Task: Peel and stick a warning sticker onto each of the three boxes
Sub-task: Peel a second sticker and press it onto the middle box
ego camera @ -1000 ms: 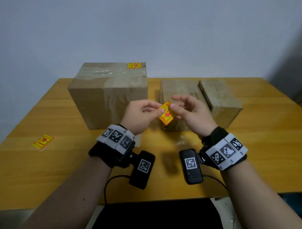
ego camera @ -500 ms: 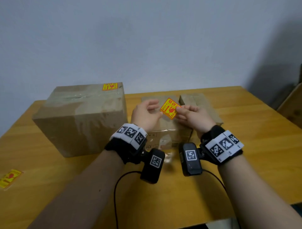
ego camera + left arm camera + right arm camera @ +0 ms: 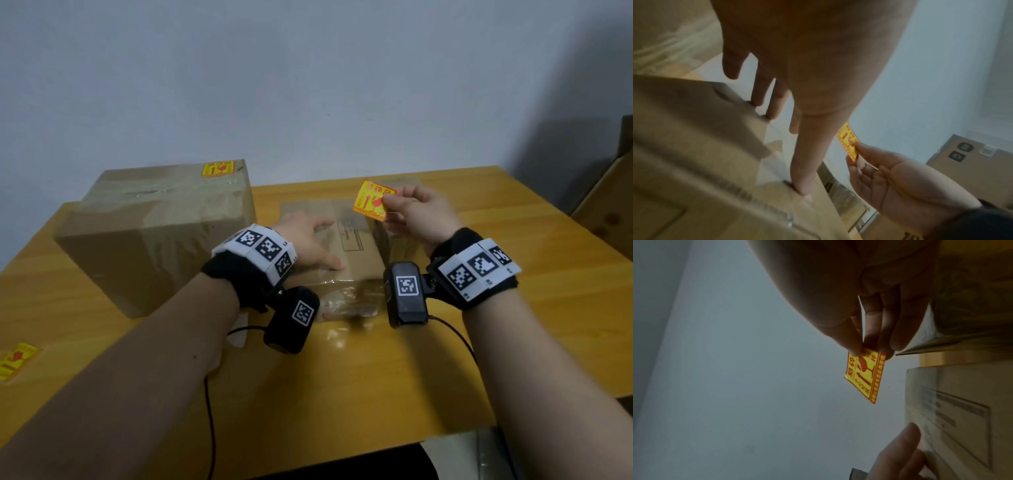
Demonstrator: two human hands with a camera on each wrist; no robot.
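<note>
My right hand (image 3: pixel 388 205) pinches a yellow and red warning sticker (image 3: pixel 373 202) by its right edge and holds it in the air over the two smaller boxes. The right wrist view shows that sticker (image 3: pixel 865 378) hanging from thumb and fingertips. My left hand (image 3: pixel 310 240) lies flat with straight, spread fingers on top of the middle cardboard box (image 3: pixel 352 250). A large box (image 3: pixel 164 233) stands at the left and carries a sticker (image 3: pixel 218 168) on its top. The third box (image 3: pixel 407 181) is mostly hidden behind my right hand.
Another sticker (image 3: pixel 17 359) lies near the left edge of the wooden table (image 3: pixel 342 394). A white scrap of paper (image 3: pixel 239 332) sits under my left wrist. A further carton (image 3: pixel 609 212) stands beyond the table's right side. Cables trail from both wrist cameras.
My left hand has let go of the sticker and dropped flat onto the middle box. My right hand alone now holds the sticker, moved up and to the right.
</note>
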